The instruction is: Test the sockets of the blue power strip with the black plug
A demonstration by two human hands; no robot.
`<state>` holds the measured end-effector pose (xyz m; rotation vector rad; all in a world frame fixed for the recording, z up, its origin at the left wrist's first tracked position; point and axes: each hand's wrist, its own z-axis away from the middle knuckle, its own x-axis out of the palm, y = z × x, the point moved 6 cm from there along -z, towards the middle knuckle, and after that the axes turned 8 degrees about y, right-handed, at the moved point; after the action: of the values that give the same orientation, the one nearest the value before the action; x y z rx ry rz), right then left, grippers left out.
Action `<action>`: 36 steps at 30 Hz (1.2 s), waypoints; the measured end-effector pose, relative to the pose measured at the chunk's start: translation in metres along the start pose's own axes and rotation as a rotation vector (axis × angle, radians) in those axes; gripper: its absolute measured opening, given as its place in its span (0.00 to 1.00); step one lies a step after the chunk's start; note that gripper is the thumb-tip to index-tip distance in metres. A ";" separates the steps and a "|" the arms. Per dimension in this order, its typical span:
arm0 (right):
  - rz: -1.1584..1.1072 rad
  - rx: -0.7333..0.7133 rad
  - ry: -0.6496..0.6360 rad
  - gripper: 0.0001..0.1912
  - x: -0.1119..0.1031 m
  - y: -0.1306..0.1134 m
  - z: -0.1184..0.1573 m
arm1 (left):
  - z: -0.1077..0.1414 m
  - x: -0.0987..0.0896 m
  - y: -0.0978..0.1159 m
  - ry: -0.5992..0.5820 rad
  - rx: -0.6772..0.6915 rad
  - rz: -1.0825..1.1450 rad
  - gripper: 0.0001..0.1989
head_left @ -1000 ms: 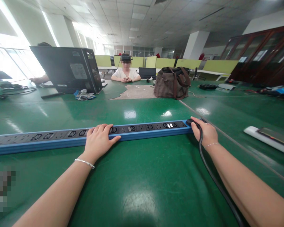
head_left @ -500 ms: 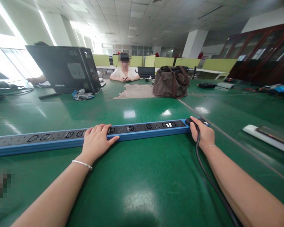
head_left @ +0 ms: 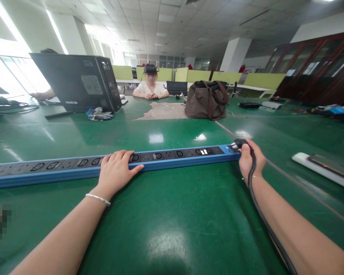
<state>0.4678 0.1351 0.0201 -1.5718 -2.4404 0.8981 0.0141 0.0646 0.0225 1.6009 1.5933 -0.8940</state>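
Note:
A long blue power strip (head_left: 166,162) with a black face and rows of sockets lies across the green table. My left hand (head_left: 116,166) grips it near the middle, fingers over the top and thumb along the front side. Beyond the strip's right end, my right hand (head_left: 251,156) holds a black plug (head_left: 240,142) between thumb and fingers. The plug's metal prongs face left, outside the socket, just above the strip's end. A thick black cable (head_left: 258,208) runs from the plug down along my right forearm.
On the green table stand a black computer tower (head_left: 74,82), gloves (head_left: 99,114) and a brown bag (head_left: 205,100). A white bar-shaped object (head_left: 322,170) lies at right. A person (head_left: 151,89) sits across the table; another person's hand (head_left: 43,94) shows behind the tower.
My right hand has moved right with the plug, which has come out of the strip's end and now shows its prongs. My left hand has stayed on the strip.

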 end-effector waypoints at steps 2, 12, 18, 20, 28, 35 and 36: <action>0.028 0.078 0.091 0.23 -0.007 0.002 -0.001 | 0.000 0.001 -0.001 -0.002 -0.004 0.008 0.30; 0.034 -0.006 -0.112 0.20 0.007 -0.023 0.006 | 0.000 0.002 -0.001 -0.007 0.002 -0.006 0.30; 0.082 -0.090 -0.210 0.19 0.014 -0.044 0.010 | 0.000 0.002 -0.001 0.006 0.014 -0.003 0.31; 0.092 -0.105 -0.220 0.19 0.014 -0.047 0.010 | 0.001 0.002 -0.001 0.005 0.013 -0.004 0.31; 0.110 -0.130 -0.253 0.19 0.014 -0.052 0.010 | 0.000 0.001 -0.001 0.000 0.001 0.003 0.31; 0.172 -0.121 -0.273 0.20 0.017 -0.047 0.011 | 0.000 0.001 -0.001 -0.002 -0.003 0.005 0.30; 0.190 -0.130 -0.278 0.20 0.018 -0.047 0.011 | 0.000 0.001 -0.001 0.000 -0.002 0.004 0.30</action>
<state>0.4179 0.1321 0.0323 -1.8634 -2.6138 1.0741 0.0136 0.0651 0.0219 1.6024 1.5900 -0.8892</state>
